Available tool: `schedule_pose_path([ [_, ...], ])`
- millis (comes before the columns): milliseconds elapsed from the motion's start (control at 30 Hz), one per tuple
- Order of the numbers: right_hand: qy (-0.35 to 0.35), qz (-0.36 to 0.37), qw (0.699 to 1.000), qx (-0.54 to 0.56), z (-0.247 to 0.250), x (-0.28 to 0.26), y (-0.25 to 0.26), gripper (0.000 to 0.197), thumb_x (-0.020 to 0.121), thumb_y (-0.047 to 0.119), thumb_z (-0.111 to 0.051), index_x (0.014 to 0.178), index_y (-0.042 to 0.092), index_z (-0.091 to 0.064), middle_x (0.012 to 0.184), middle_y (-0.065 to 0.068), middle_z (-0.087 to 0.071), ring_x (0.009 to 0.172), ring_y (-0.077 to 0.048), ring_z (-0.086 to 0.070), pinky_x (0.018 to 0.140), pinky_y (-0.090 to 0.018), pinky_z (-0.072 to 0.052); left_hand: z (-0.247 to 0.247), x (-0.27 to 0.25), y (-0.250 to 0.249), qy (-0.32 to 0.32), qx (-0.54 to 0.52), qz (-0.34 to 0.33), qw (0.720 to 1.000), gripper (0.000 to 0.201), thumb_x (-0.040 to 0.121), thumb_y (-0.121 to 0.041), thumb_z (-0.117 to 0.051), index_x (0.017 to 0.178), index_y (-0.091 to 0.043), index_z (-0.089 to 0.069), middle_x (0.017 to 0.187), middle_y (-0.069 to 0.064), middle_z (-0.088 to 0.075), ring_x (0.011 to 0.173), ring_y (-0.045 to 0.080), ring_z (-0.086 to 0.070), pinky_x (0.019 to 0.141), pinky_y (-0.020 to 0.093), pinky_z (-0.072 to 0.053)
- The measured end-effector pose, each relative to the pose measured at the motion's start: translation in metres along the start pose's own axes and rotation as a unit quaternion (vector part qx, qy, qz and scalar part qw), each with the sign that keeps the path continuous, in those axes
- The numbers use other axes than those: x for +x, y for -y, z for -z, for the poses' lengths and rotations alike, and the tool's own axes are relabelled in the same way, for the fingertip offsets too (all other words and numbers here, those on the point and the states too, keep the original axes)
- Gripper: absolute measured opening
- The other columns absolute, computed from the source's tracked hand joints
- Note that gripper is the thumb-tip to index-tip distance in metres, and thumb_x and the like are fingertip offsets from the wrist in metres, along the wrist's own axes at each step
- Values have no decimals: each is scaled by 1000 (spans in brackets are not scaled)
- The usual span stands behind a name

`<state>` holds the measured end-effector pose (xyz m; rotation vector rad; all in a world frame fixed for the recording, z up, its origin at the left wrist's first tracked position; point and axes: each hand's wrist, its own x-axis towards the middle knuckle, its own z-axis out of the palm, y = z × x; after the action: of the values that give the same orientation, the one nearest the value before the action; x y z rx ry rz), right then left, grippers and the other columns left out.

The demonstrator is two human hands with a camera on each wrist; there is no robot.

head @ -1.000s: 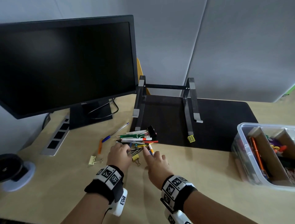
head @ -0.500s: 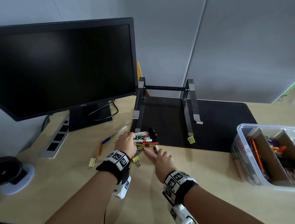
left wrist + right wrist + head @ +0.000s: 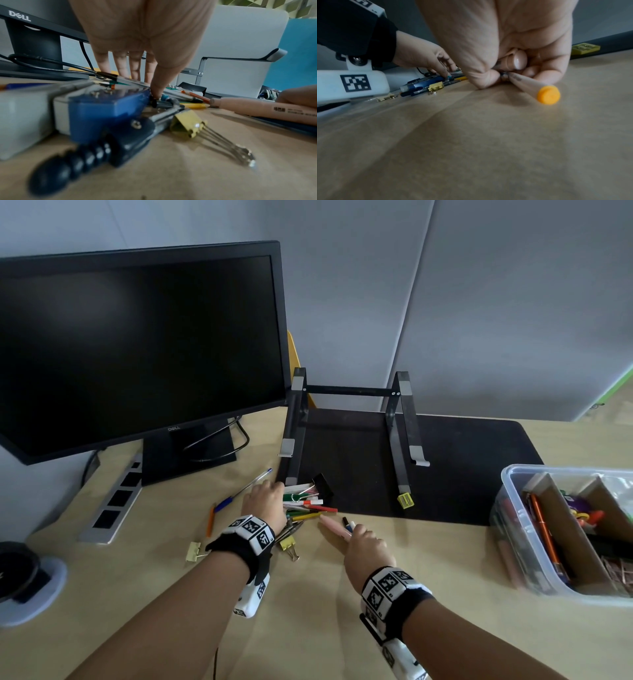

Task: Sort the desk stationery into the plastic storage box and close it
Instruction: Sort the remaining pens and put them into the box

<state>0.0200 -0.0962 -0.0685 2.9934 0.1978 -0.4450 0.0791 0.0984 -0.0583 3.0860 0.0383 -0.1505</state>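
Note:
A pile of coloured pens (image 3: 308, 505) lies at the black mat's front edge. My left hand (image 3: 263, 501) arches over the pile's left end, fingers on the far side and thumb on the near side (image 3: 147, 83), pinching several pens. My right hand (image 3: 363, 542) is curled round a pink marker (image 3: 330, 525) and a couple of thin pens; in the right wrist view (image 3: 510, 70) a beige pen with an orange cap (image 3: 547, 94) sticks out of it. The clear plastic storage box (image 3: 507, 501) stands open at the right, with cardboard dividers and stationery inside.
A yellow binder clip (image 3: 289, 544) and a pale one (image 3: 194, 552) lie near my left wrist. A blue pen (image 3: 246, 487) and an orange pen (image 3: 209, 520) lie to the left. A black clip (image 3: 322, 484), yellow sharpener (image 3: 405, 500), laptop stand (image 3: 394, 422), monitor (image 3: 137, 344) and power strip (image 3: 113, 508) stand behind.
My left hand has slid forward over the pile of pens. My right hand has closed round the pink marker and drawn it slightly right, away from the pile.

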Motion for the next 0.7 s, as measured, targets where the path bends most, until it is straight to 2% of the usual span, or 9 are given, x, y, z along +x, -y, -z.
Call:
schedule_pose_path([
  [100, 15, -27, 998, 51, 1, 1, -6, 31, 97, 12, -32, 125, 1, -38, 119, -10, -54, 103, -21, -61, 82, -28, -48, 4, 1, -2, 2, 11, -17, 1000, 24, 90, -20, -55, 113, -15, -53, 111, 5, -60, 105, 27, -55, 86, 38, -46],
  [200, 46, -49, 994, 86, 1, 1, -12, 31, 95, 12, -33, 125, 3, -38, 119, -9, -55, 104, -21, -61, 79, -27, -48, 8, 4, -2, 10, 14, -22, 1000, 22, 91, -15, -52, 112, -12, -53, 111, 7, -61, 104, 28, -57, 84, 37, -44],
  [333, 72, -76, 988, 117, 6, 0, -18, 26, 95, 12, -38, 119, 5, -41, 115, -9, -59, 102, -19, -63, 77, -25, -49, 8, 9, 0, 49, 17, -19, 998, 26, 93, -21, -52, 118, -14, -53, 119, 7, -56, 114, 29, -50, 93, 39, -42],
  [467, 91, -78, 985, 121, 14, -3, -21, 26, 94, 12, -42, 119, 4, -43, 118, -11, -59, 104, -21, -62, 83, -28, -51, 12, 10, -1, 68, 19, -23, 997, 28, 94, -26, -51, 120, -17, -50, 123, 6, -55, 118, 29, -48, 98, 40, -37],
  [567, 91, -74, 981, 156, 13, -4, -27, 25, 93, 10, -44, 118, 7, -44, 117, -10, -59, 105, -21, -62, 83, -28, -50, 15, 8, -2, 70, 7, -15, 997, 25, 96, -22, -47, 120, -19, -50, 126, 3, -55, 118, 28, -47, 99, 40, -34],
  [700, 98, -59, 977, 177, 16, -9, -34, 25, 94, 8, -42, 119, 8, -41, 115, -9, -60, 101, -22, -63, 78, -28, -48, 18, 5, -5, 85, 27, -8, 996, 31, 96, -14, -43, 126, -19, -48, 131, 4, -52, 122, 29, -44, 100, 41, -32],
])
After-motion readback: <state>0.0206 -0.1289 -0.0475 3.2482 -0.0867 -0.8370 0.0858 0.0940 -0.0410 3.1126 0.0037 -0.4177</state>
